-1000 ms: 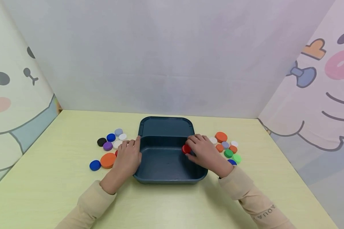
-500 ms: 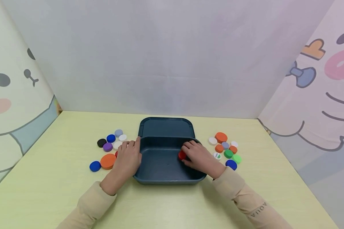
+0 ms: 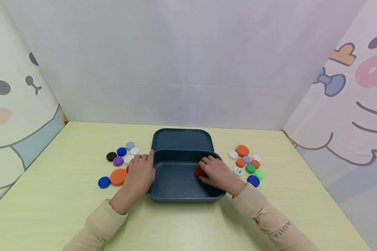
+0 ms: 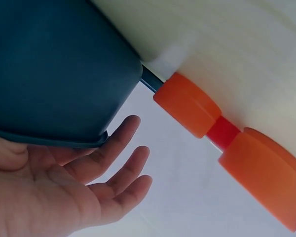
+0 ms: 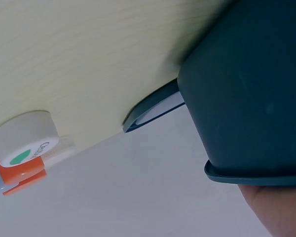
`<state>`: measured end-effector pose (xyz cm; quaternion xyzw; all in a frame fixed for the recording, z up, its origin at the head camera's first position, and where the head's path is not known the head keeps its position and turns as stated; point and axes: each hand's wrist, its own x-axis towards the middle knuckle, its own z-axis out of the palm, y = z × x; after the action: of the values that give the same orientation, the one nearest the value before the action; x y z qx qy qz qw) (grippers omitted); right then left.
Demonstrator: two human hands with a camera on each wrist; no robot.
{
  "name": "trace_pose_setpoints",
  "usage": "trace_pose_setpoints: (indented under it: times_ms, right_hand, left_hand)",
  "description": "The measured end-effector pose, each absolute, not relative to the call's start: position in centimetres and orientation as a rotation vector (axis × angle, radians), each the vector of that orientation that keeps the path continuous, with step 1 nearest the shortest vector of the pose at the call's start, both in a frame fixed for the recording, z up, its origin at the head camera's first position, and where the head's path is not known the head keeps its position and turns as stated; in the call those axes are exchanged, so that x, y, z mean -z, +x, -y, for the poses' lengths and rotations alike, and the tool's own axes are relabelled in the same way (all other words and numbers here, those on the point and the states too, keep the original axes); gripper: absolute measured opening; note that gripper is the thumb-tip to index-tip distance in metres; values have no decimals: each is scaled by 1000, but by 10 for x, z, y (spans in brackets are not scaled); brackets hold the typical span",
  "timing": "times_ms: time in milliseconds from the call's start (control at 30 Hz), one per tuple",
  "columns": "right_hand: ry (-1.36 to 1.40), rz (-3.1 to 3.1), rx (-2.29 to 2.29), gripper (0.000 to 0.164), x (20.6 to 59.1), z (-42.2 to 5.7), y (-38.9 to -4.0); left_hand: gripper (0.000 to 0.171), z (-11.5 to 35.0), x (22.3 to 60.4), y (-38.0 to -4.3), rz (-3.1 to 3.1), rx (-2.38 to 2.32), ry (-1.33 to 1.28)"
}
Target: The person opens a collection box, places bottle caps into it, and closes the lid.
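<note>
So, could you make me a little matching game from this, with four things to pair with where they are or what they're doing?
1. Black cap
2. Lid
3. Left hand
4. Right hand

A. lying behind the box
B. holding a red cap
C. beside the purple cap
D. touching the box's left side

Pairs: 1-C, 2-A, 3-D, 4-B
</note>
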<state>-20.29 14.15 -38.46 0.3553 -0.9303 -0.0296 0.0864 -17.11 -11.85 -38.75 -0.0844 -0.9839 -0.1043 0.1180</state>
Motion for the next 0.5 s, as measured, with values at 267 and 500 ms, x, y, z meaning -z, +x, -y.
trace_pose_setpoints:
  times_ms: [267, 500]
  right_hand:
    - [1044, 2687, 92, 30, 374, -142, -200]
    - [993, 2643, 91, 33, 363, -150, -199]
  left_hand:
    - [58, 119, 388, -171, 2877, 303, -247]
    - [59, 118, 387, -171, 2887, 306, -241]
